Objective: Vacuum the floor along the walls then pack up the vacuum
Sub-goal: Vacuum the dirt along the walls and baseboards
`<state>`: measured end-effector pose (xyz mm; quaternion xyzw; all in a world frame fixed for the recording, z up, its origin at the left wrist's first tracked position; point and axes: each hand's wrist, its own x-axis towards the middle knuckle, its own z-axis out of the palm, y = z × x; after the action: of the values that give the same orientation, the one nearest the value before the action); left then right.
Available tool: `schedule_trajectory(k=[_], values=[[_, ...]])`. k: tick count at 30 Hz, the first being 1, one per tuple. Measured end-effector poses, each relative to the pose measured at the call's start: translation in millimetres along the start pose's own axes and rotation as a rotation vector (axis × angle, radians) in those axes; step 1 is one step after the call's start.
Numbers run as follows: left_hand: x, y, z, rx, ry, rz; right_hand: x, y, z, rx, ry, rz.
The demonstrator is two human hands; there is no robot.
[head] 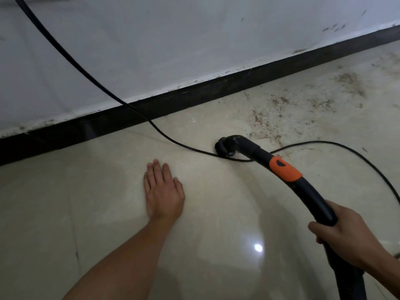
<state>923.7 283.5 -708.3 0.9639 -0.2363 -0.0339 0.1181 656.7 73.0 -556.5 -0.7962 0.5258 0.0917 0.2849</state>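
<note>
Cream tiles gleam on the floor [86, 191] below a white wall [194, 40] and dark skirting [194, 94]. The right hand [350, 237] grips the black vacuum tube [311, 195], fingers curled round it, below an orange collar [284, 168]. The nozzle [227, 146] sits on the floor near the skirting, right at a black cord [104, 83] that climbs past the wall. The left hand [163, 191] is spread palm down, fingers straight, left of the nozzle. Brown dirt [270, 118] speckles the tiles beyond.
</note>
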Motion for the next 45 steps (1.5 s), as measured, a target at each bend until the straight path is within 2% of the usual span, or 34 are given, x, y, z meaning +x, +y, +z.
schedule_trajectory(k=[4,8,12,18,24,32,38,45], values=[[-1,-1,3,-0.011,0.022,0.000,-19,1,26,0.029,-0.042,-0.012],[-1,-1,3,-0.006,0.023,0.004,-3,-35,45,0.053,0.051,-0.087],[-1,-2,4,0.007,0.017,0.008,8,-59,49,-0.078,0.000,-0.197],[0,0,1,0.006,0.022,0.001,5,-37,32,-0.121,0.006,-0.121],[0,0,1,0.015,0.013,-0.006,58,-114,64,-0.040,0.057,-0.195],[1,-2,2,0.009,-0.003,-0.003,59,-125,89,-0.118,0.074,-0.341],[2,-2,5,-0.014,0.018,0.009,59,-83,37,-0.132,0.065,-0.183],[-1,-6,7,-0.060,0.040,0.031,-23,-4,18,-0.246,-0.055,-0.150]])
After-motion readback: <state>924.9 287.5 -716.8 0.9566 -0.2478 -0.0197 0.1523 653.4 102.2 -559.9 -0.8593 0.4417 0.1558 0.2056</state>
